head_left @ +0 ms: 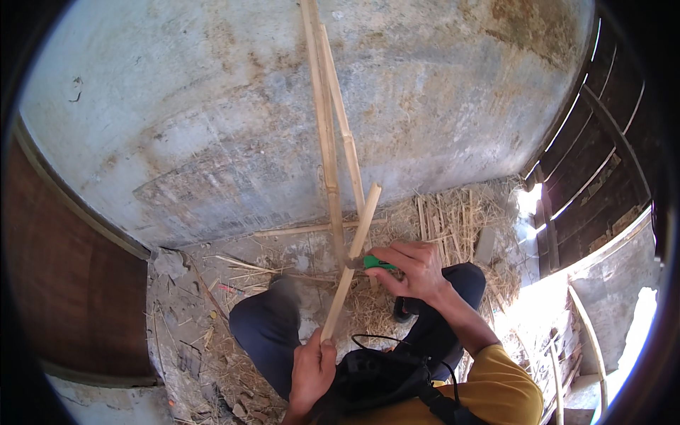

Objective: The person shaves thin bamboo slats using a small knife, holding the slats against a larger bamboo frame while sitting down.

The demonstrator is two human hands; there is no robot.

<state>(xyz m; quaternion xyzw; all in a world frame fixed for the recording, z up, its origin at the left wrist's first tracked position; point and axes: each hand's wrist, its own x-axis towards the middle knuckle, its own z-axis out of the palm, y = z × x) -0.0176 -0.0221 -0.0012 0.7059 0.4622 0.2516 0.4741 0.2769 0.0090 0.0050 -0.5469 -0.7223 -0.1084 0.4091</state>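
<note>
My left hand (313, 370) is closed around the lower end of a pale split bamboo strip (343, 293), which slants up and away to the right. In my right hand (418, 268) is a green-handled knife (380, 263), gripped with the fingers wrapped over the handle. Its dark, blurred blade lies at the strip, about midway along it; whether it bites into the bamboo I cannot tell. Beyond the strip's far end, two longer bamboo pieces, one wide (324, 127) and one narrower (347, 138), lean against the wall.
A stained plaster wall (234, 134) rises in front. Bamboo shavings (453, 223) and debris litter the floor around my knees. A brown wooden panel (78, 276) stands at the left, a dark slatted wall (595, 163) at the right. Bamboo poles (589, 340) lean at the lower right.
</note>
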